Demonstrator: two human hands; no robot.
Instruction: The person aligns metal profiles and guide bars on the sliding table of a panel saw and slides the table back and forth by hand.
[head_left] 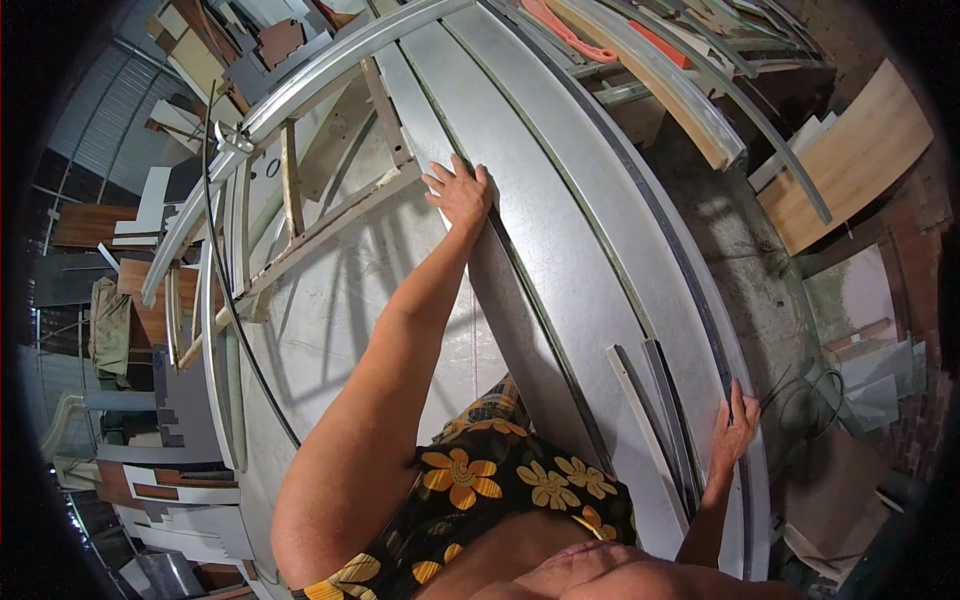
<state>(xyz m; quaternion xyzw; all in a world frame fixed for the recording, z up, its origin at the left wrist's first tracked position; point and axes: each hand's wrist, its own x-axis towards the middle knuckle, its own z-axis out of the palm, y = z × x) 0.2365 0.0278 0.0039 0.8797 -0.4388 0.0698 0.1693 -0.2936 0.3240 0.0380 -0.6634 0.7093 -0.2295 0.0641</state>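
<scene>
A long metal sliding table (560,200) with dark grooves runs across the middle, its edges bent by the lens. My left hand (460,192) lies on the near-left edge of its surface, fingers spread, close to the corner of a metal frame (345,215). At the lower right, my right hand (735,430) rests on the table's right edge rail with its fingers stretched out. Two narrow strips, a pale one (645,430) and a dark one (668,415), lie lengthwise on the table just left of my right hand. Neither hand visibly holds anything.
A black cable (225,270) hangs down by the frame on the left. Stacked board offcuts (180,500) stand at the left. Beyond the table's right side are long profiles (690,110), an orange-red handled piece (570,30) and a curved-looking wooden panel (850,160).
</scene>
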